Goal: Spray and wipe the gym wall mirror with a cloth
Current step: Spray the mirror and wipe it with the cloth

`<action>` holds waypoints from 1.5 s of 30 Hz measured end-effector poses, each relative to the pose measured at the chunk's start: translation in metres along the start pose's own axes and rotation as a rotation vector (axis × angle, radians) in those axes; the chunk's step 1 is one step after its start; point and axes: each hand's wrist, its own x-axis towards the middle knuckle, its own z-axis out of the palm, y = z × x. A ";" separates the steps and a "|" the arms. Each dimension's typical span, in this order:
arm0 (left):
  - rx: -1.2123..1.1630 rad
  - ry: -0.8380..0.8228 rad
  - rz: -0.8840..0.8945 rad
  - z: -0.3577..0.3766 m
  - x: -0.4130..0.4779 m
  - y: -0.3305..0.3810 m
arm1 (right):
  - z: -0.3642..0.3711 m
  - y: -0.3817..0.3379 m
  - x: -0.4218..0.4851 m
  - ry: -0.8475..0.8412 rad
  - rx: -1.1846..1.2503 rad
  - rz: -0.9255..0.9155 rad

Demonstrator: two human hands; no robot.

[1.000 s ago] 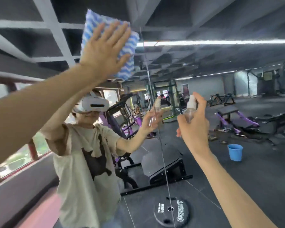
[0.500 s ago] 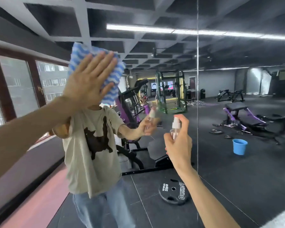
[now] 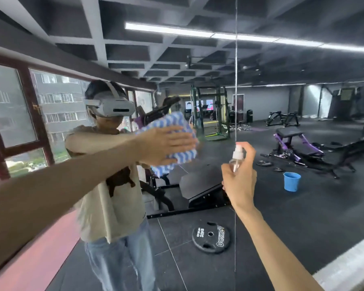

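The wall mirror (image 3: 282,206) fills the view, with a vertical seam between panels near the middle. My left hand (image 3: 164,145) lies flat with straight fingers on a blue-and-white striped cloth (image 3: 183,133), pressing it against the glass at about chest height. To the right, my right hand (image 3: 239,179) grips a small clear spray bottle (image 3: 236,157) with a white nozzle, the forefinger curled over the top. The bottle sits just in front of the seam. My own reflection stands behind the cloth.
The mirror reflects the gym: a blue bucket (image 3: 291,181) on the dark floor, a black weight plate (image 3: 211,237), a slanted black bench (image 3: 200,185), purple machines at right and windows at left. A pale floor strip (image 3: 349,263) shows at the lower right.
My left hand has carried the cloth down the glass and to the right, from overhead to chest height. The right hand with the bottle stays near the seam. The camera has tilted down.
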 end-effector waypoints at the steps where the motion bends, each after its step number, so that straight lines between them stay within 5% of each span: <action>1: 0.058 0.052 -0.133 -0.004 0.000 -0.023 | -0.004 0.005 0.006 0.006 -0.003 -0.001; 5: 0.027 0.226 -0.700 -0.021 0.029 -0.095 | -0.010 0.024 0.019 0.005 0.045 0.012; 8: -0.012 0.195 -0.818 -0.029 0.083 -0.079 | -0.012 0.038 0.021 -0.014 0.084 0.029; 13: 0.026 -0.081 0.135 0.021 0.072 0.091 | -0.016 0.058 0.014 -0.051 0.096 0.058; 16: -0.084 0.003 0.192 0.023 0.041 0.078 | -0.016 0.058 0.014 -0.114 0.119 0.069; 19: 0.119 0.135 -0.192 -0.010 0.079 -0.031 | -0.013 0.056 0.027 -0.113 0.131 0.061; 21: 0.033 0.184 -0.578 -0.034 0.108 -0.094 | -0.013 0.056 0.034 -0.093 0.133 0.026; 23: -0.015 0.172 -0.774 -0.038 0.131 -0.101 | -0.015 0.064 0.040 -0.059 0.136 -0.009; 25: -0.006 0.199 -0.721 -0.018 0.155 -0.042 | -0.018 0.081 0.039 -0.024 0.135 0.022; 28: -0.057 0.100 -0.223 0.030 0.150 0.107 | -0.022 0.117 0.015 -0.018 0.127 0.059; 30: -0.083 0.044 -0.093 0.058 0.120 0.186 | -0.024 0.140 -0.007 -0.044 0.099 0.061; 36: -0.039 0.217 -0.145 0.099 0.046 0.283 | -0.009 0.210 -0.075 -0.058 0.093 0.045; 45: -0.027 0.285 -0.482 0.131 -0.003 0.397 | 0.022 0.344 -0.175 -0.086 0.067 -0.123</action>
